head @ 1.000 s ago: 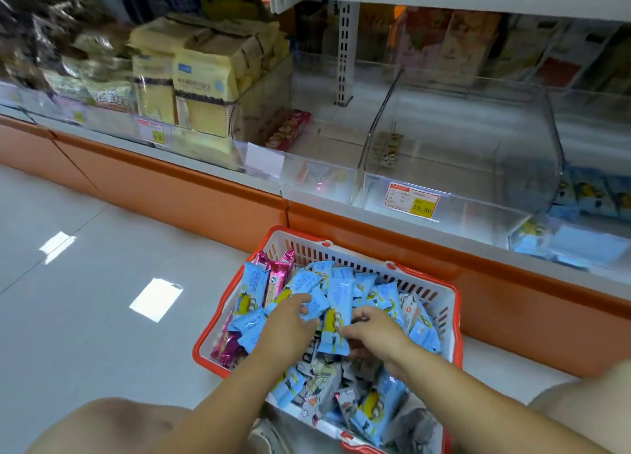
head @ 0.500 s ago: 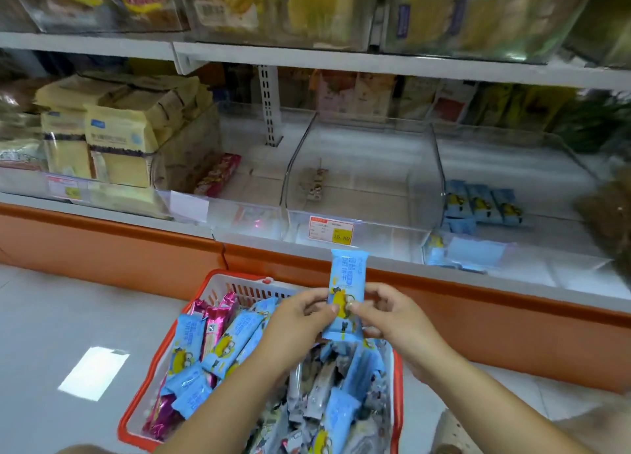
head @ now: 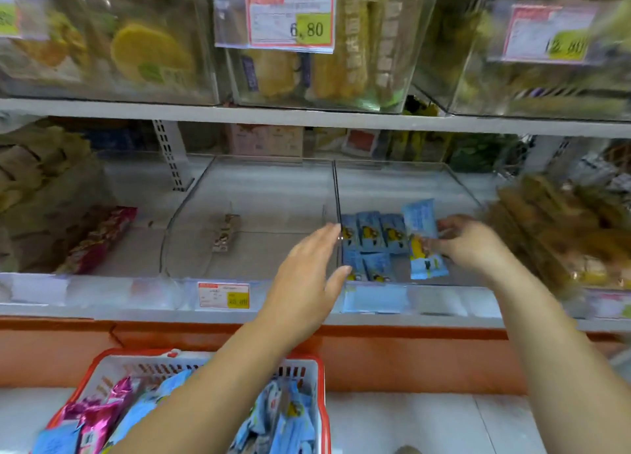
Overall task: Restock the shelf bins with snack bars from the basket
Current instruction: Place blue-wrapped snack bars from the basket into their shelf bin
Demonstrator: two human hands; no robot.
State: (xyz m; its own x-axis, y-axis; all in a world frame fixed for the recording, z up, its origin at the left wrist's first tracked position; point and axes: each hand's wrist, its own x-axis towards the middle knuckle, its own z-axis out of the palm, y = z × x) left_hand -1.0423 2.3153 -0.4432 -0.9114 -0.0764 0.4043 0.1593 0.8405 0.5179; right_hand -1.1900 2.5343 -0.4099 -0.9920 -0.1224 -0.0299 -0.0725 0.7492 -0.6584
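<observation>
My right hand [head: 469, 245] reaches into a clear shelf bin [head: 457, 187] and pinches a light blue snack bar [head: 421, 238] by its right edge. The bar stands tilted beside several matching blue bars [head: 370, 240] lying at the bin's front left. My left hand [head: 307, 276] hovers with straight fingers in front of the divider [head: 336, 194] between this bin and the middle bin, holding nothing. The red basket [head: 322, 395] sits on the floor below, full of blue and pink bars [head: 102, 416]; my left forearm crosses over it.
The middle bin [head: 259, 194] holds one small brown-wrapped bar [head: 225, 235]. A red-patterned pack [head: 99, 240] lies in the left section. Bagged snacks [head: 560, 235] fill the bin to the right. Upper bins with price tags [head: 290, 20] hang overhead. An orange plinth [head: 409, 354] runs below the shelf.
Both hands rose from the basket to the shelf. The blue bar, held by both hands before, is now in my right hand alone inside the bin; my left hand let go.
</observation>
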